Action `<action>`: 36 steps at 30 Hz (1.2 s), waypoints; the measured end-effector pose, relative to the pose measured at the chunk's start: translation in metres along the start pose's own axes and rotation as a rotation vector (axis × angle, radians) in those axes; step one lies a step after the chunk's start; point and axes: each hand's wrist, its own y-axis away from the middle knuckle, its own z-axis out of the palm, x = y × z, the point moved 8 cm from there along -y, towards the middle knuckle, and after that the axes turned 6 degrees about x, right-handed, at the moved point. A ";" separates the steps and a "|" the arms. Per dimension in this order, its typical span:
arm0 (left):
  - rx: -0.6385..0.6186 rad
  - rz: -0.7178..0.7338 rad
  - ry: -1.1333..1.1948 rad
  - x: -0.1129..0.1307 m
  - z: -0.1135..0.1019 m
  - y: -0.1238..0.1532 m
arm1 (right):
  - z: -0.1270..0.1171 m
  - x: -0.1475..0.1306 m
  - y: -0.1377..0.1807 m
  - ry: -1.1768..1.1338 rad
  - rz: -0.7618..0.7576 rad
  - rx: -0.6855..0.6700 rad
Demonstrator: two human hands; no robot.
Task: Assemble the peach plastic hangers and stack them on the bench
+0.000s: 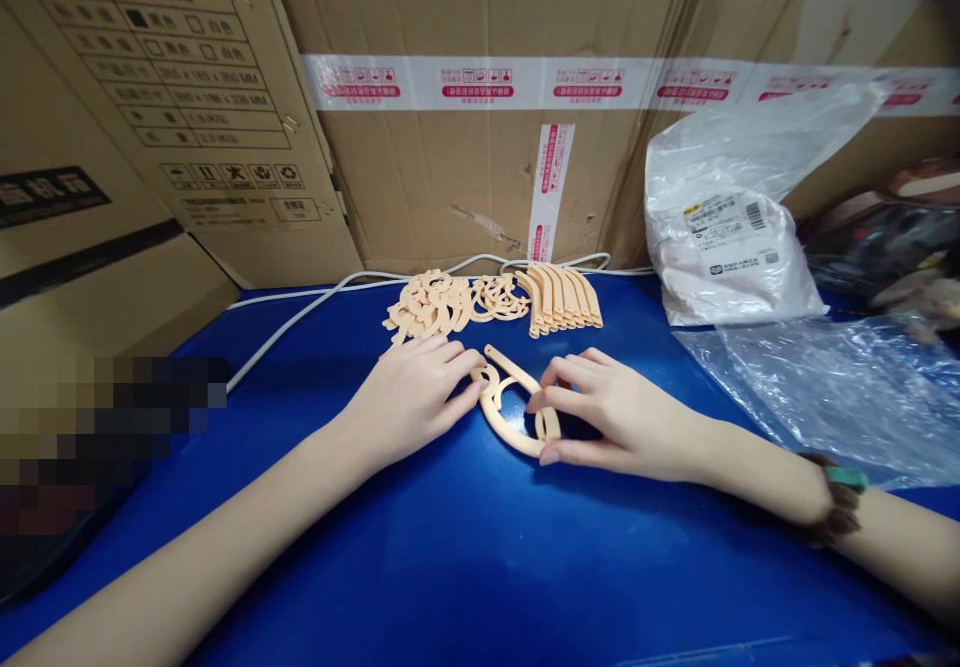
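A beige plastic folding clothes hanger, with curved arms and a rounded middle piece, is held just above or against the blue table; I cannot tell which. My left hand pinches its rounded middle piece between thumb and fingers. At the other side, my right hand has its thumb and fingers closed around the end of the curved arm. Fingers cover parts of the hanger. Behind my hands lie a heap of flat beige pieces, several small hook-shaped pieces and a neat stack of curved arms.
The blue table runs up to large cardboard boxes. A white cable crosses the back. On the right are a white plastic bag and clear plastic wrap. A dark, blurred-out object sits at the left.
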 end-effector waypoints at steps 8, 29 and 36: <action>0.022 -0.116 0.120 0.009 -0.004 0.004 | 0.008 -0.024 0.000 -0.021 -0.063 -0.070; -0.108 0.013 0.223 0.000 0.004 0.002 | -0.001 0.003 0.000 0.164 0.009 0.043; -0.071 0.037 0.189 -0.003 -0.001 0.001 | -0.003 -0.006 0.001 0.094 -0.053 0.047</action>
